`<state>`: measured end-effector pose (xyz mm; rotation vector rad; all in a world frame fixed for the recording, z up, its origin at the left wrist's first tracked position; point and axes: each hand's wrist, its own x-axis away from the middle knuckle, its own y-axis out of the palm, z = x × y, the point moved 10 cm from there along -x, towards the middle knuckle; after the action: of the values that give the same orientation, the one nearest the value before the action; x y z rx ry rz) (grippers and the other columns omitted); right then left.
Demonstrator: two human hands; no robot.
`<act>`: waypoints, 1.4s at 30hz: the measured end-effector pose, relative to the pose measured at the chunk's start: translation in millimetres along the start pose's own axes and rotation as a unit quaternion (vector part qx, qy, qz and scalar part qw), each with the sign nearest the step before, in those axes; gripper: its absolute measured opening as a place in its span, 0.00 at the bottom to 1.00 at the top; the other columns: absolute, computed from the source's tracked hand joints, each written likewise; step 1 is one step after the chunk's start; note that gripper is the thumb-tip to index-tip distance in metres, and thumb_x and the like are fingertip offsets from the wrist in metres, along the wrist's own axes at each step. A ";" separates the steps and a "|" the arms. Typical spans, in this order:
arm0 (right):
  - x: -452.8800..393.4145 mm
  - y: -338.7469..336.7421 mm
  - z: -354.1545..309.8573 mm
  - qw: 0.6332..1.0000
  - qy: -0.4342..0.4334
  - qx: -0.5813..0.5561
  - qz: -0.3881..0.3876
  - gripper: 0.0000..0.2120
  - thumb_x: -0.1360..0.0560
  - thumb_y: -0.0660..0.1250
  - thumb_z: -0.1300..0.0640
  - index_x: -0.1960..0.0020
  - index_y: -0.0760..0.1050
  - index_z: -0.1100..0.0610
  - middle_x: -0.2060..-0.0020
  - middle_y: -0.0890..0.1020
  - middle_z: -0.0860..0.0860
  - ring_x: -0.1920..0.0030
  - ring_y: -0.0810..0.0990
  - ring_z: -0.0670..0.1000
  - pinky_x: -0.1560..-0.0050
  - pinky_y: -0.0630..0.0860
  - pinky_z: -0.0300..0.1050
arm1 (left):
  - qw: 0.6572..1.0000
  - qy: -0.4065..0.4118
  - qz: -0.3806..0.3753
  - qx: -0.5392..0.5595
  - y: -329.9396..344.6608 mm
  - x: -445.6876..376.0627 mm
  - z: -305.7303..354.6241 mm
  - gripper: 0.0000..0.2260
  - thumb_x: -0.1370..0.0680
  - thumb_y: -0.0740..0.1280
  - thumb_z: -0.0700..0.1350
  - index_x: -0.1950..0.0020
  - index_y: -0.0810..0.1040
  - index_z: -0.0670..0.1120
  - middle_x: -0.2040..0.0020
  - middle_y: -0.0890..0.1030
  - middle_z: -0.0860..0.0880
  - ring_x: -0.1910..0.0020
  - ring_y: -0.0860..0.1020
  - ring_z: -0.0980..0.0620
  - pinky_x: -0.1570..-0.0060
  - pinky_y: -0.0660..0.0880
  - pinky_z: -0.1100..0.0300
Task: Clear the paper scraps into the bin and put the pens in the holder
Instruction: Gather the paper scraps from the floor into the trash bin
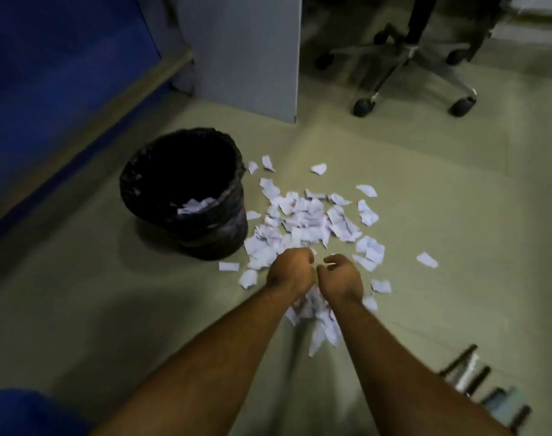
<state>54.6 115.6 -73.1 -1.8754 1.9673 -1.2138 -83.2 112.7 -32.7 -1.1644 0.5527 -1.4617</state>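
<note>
Far to my left a blue panel [48, 73] runs along the wall with a grey strip at its foot, and the bare floor [79, 294] between that strip and the bin gives me open room on that side. The bin [183, 190] stands upright on the floor, lined with a black bag, its mouth open towards me; a few white scraps already lie inside against its near wall. Just right of it, touching its base at the nearest pieces, spreads the heap of paper scraps [312, 221], thickest in the middle and thinning to single bits at the edges.

My left hand [288, 270] hangs over the near edge of the heap with its fingers curled under. My right hand [340, 276] is just beside it, the two nearly touching, fingers also curled. Scraps show below and between my wrists, blurred; I cannot tell whether either hand grips paper or the pieces are loose.

Behind the heap a grey desk panel [246, 51] comes down to the floor, its lower corner near the bin's far side. Further right stands an office chair [416, 58] on castors, well apart from the paper. The floor right of the heap is open up to the pens [476, 379], which lie on the floor near my right forearm, blurred.
</note>
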 end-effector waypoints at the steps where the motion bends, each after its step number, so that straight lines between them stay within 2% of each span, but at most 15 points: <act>1: 4.2 3.7 21.8 0.998 0.004 0.055 0.002 0.19 0.29 0.69 0.50 0.39 0.77 0.51 0.43 0.81 0.55 0.40 0.78 0.59 0.41 0.74 0.50 | 1.000 -0.011 -0.002 -0.013 20.0 4.2 -8.2 0.13 0.22 0.63 0.45 0.37 0.76 0.48 0.37 0.78 0.46 0.38 0.76 0.45 0.39 0.75 0.52; 6: 27.3 17.1 98.6 0.968 0.034 0.248 0.023 0.41 0.33 0.67 0.33 0.27 0.63 0.51 0.28 0.66 0.58 0.26 0.62 0.61 0.35 0.68 0.59 | 0.977 -0.121 -0.065 -0.162 79.5 20.6 -58.2 0.33 0.27 0.71 0.50 0.26 0.60 0.51 0.29 0.66 0.43 0.33 0.69 0.42 0.41 0.74 0.49; 8: 28.6 26.6 108.4 0.965 0.036 0.260 0.005 0.41 0.32 0.65 0.35 0.24 0.59 0.51 0.24 0.59 0.59 0.24 0.56 0.62 0.33 0.64 0.62 | 0.961 -0.175 -0.115 -0.182 93.0 27.2 -73.2 0.40 0.28 0.72 0.49 0.22 0.52 0.51 0.24 0.58 0.41 0.29 0.64 0.40 0.39 0.73 0.47; 10: 28.0 36.1 99.6 0.963 0.007 0.270 -0.003 0.37 0.31 0.63 0.38 0.25 0.61 0.50 0.23 0.58 0.59 0.24 0.57 0.63 0.33 0.64 0.62 | 0.957 -0.188 -0.131 -0.180 103.7 27.9 -76.7 0.40 0.27 0.71 0.48 0.21 0.50 0.50 0.24 0.55 0.40 0.29 0.63 0.39 0.38 0.73 0.48; 14: 27.0 50.8 57.3 0.965 -0.134 0.226 -0.002 0.28 0.33 0.64 0.48 0.35 0.75 0.55 0.35 0.74 0.61 0.40 0.75 0.66 0.47 0.74 0.54 | 0.982 -0.097 -0.049 -0.153 105.1 15.3 -52.2 0.26 0.22 0.66 0.45 0.26 0.62 0.50 0.32 0.67 0.42 0.35 0.69 0.42 0.41 0.73 0.52; 16: 22.1 47.8 46.8 0.966 -0.161 0.200 -0.006 0.23 0.31 0.66 0.54 0.36 0.75 0.57 0.39 0.75 0.60 0.44 0.76 0.65 0.50 0.75 0.52 | 0.992 -0.065 -0.013 -0.111 97.7 10.9 -45.2 0.24 0.22 0.65 0.47 0.27 0.63 0.50 0.33 0.69 0.43 0.36 0.71 0.43 0.40 0.72 0.53; 19: 15.2 31.8 44.6 0.972 -0.177 0.149 0.036 0.27 0.31 0.68 0.52 0.33 0.73 0.58 0.37 0.75 0.60 0.40 0.75 0.64 0.45 0.75 0.52 | 0.995 -0.043 0.015 -0.093 81.1 7.9 -45.6 0.29 0.22 0.65 0.47 0.23 0.59 0.50 0.31 0.66 0.43 0.34 0.70 0.43 0.38 0.71 0.52; 22: 10.8 25.3 49.6 0.971 -0.201 0.123 0.051 0.39 0.35 0.68 0.43 0.28 0.69 0.59 0.32 0.73 0.60 0.31 0.72 0.61 0.35 0.73 0.53 | 0.983 0.022 -0.011 -0.184 79.0 2.0 -39.4 0.37 0.25 0.68 0.52 0.22 0.52 0.50 0.26 0.60 0.43 0.32 0.66 0.42 0.41 0.72 0.48; 26: 4.2 52.0 68.7 0.935 -0.177 0.294 -0.090 0.50 0.36 0.70 0.34 0.21 0.55 0.52 0.22 0.59 0.58 0.23 0.58 0.61 0.27 0.61 0.56 | 0.958 0.061 -0.112 -0.256 106.4 -12.0 -39.5 0.45 0.29 0.72 0.54 0.21 0.46 0.55 0.22 0.53 0.41 0.28 0.62 0.38 0.38 0.73 0.46; 28: 5.5 55.9 65.6 0.920 -0.175 0.338 -0.092 0.46 0.34 0.70 0.37 0.22 0.57 0.49 0.24 0.62 0.56 0.26 0.61 0.62 0.31 0.66 0.55 | 0.945 0.069 -0.132 -0.290 120.1 -13.4 -37.7 0.43 0.29 0.72 0.53 0.22 0.50 0.54 0.23 0.54 0.41 0.28 0.62 0.38 0.37 0.73 0.47; 30: 9.4 55.6 51.1 0.925 -0.189 0.325 -0.057 0.33 0.32 0.69 0.44 0.28 0.68 0.49 0.32 0.72 0.56 0.36 0.71 0.61 0.44 0.73 0.51 | 0.945 0.082 -0.123 -0.293 125.8 -12.8 -31.9 0.35 0.27 0.69 0.51 0.23 0.56 0.52 0.25 0.59 0.41 0.29 0.62 0.39 0.36 0.70 0.48; 32: 13.6 54.3 41.3 0.935 -0.196 0.295 -0.033 0.21 0.29 0.67 0.52 0.36 0.75 0.51 0.41 0.76 0.56 0.44 0.75 0.60 0.54 0.72 0.48 | 0.953 0.097 -0.098 -0.269 122.6 -8.2 -26.2 0.25 0.22 0.63 0.49 0.26 0.62 0.49 0.26 0.64 0.41 0.28 0.63 0.41 0.32 0.65 0.50; 34: 17.0 57.0 41.7 0.941 -0.182 0.282 -0.052 0.16 0.25 0.64 0.55 0.38 0.75 0.52 0.42 0.75 0.56 0.45 0.75 0.59 0.55 0.72 0.48 | 0.967 0.094 -0.061 -0.231 113.4 -4.2 -24.8 0.20 0.19 0.59 0.50 0.27 0.66 0.48 0.26 0.66 0.42 0.27 0.63 0.44 0.30 0.61 0.53; 38: 13.9 59.0 44.4 0.952 -0.163 0.248 -0.076 0.13 0.25 0.64 0.58 0.41 0.78 0.55 0.45 0.76 0.57 0.48 0.79 0.60 0.53 0.74 0.46 | 0.983 0.061 -0.036 -0.170 106.3 -0.1 -31.5 0.19 0.18 0.58 0.52 0.30 0.71 0.46 0.30 0.70 0.43 0.31 0.68 0.44 0.36 0.66 0.55; 42: 5.1 53.6 49.6 0.975 -0.118 0.169 -0.085 0.11 0.22 0.63 0.57 0.43 0.81 0.58 0.45 0.79 0.58 0.47 0.79 0.59 0.49 0.74 0.46 | 0.996 0.009 -0.017 -0.083 97.0 -0.2 -41.2 0.13 0.20 0.61 0.44 0.38 0.77 0.43 0.37 0.76 0.42 0.39 0.75 0.42 0.44 0.70 0.57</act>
<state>43.5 83.2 -137.8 -1.9331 1.4039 -1.2118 -74.3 76.8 -131.4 -1.2961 0.6794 -1.4783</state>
